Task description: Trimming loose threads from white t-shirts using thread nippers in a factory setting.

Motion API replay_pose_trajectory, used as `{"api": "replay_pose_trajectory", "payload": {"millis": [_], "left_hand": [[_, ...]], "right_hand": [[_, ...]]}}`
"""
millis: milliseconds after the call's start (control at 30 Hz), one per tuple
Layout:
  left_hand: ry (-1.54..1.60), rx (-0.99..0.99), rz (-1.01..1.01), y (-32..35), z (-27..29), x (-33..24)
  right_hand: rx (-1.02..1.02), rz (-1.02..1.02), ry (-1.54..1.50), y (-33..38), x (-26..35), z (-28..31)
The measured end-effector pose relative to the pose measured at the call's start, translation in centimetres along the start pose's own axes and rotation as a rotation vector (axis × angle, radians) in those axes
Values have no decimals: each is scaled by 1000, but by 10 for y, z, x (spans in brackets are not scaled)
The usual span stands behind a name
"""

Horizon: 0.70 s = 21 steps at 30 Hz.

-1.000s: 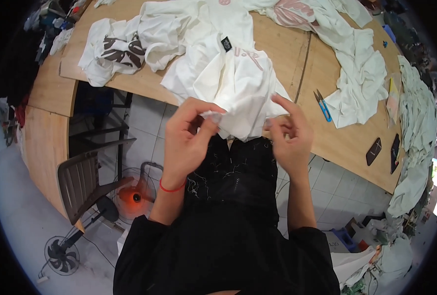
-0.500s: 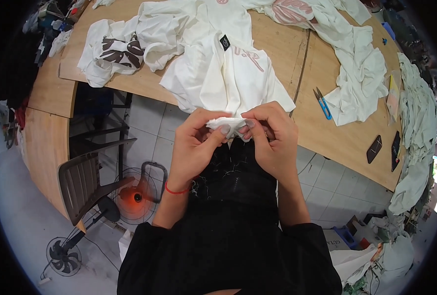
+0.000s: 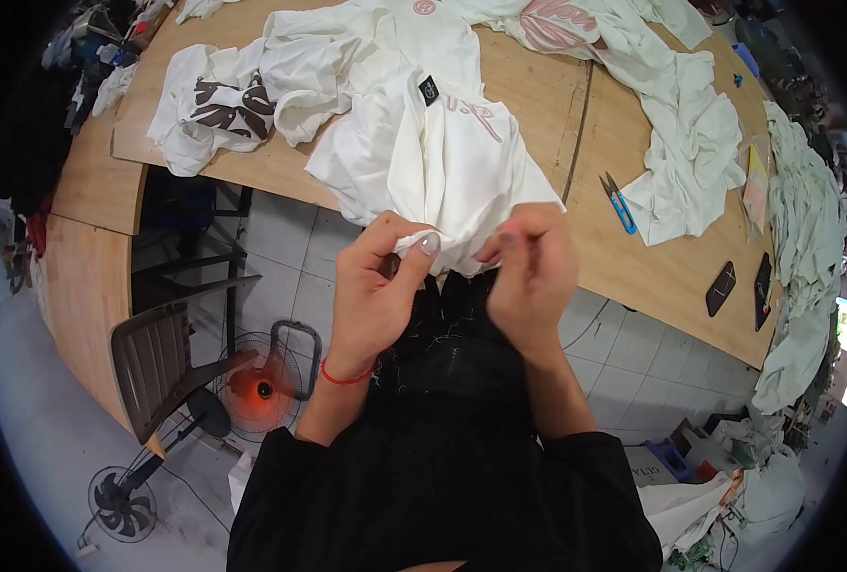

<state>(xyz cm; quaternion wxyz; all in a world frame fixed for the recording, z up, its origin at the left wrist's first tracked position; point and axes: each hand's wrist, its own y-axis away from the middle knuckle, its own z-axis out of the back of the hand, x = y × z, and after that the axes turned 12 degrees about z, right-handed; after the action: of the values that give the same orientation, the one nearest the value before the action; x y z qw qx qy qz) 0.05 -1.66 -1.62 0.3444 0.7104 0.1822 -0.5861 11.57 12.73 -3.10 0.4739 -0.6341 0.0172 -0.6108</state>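
Observation:
A white shirt (image 3: 490, 157) with pink lettering and a black tag hangs over the table's near edge toward me. My left hand (image 3: 385, 272) is closed on its near edge, pinching the fabric between thumb and fingers. Right beside it, my right hand (image 3: 535, 276) is at the same hem with its fingers curled. Motion blurs those fingers, so whether they grip the fabric does not show. Blue-handled thread snips (image 3: 620, 204) lie on the wooden table (image 3: 538, 86) to the right of the shirt.
White garments (image 3: 685, 133) spread along the table, one with a dark print (image 3: 233, 107) at left. Two dark flat pieces (image 3: 721, 289) lie at the right edge, beside a pale cloth pile (image 3: 805, 219). A brown chair (image 3: 152, 367) and fans (image 3: 263, 389) stand at lower left.
My right hand has pulled slightly away from the left and turned, blurring. The bunched hem between my hands has loosened and dropped open. My left hand stays nearly in place.

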Motion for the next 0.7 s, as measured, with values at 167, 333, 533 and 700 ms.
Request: {"api": "replay_pose_trajectory", "payload": {"millis": [167, 333, 533, 700], "left_hand": [[50, -23, 12, 0, 6, 0], [-10, -6, -29, -1, -1, -2], [1, -43, 1, 0, 4, -2], [-74, -13, -18, -2, 2, 3]], "right_hand": [[-41, -183, -272, 1, -1, 17], [136, 14, 1, -7, 19, 0], [96, 31, 126, -2, 2, 11], [138, -270, -364, -2, 28, 8]]}}
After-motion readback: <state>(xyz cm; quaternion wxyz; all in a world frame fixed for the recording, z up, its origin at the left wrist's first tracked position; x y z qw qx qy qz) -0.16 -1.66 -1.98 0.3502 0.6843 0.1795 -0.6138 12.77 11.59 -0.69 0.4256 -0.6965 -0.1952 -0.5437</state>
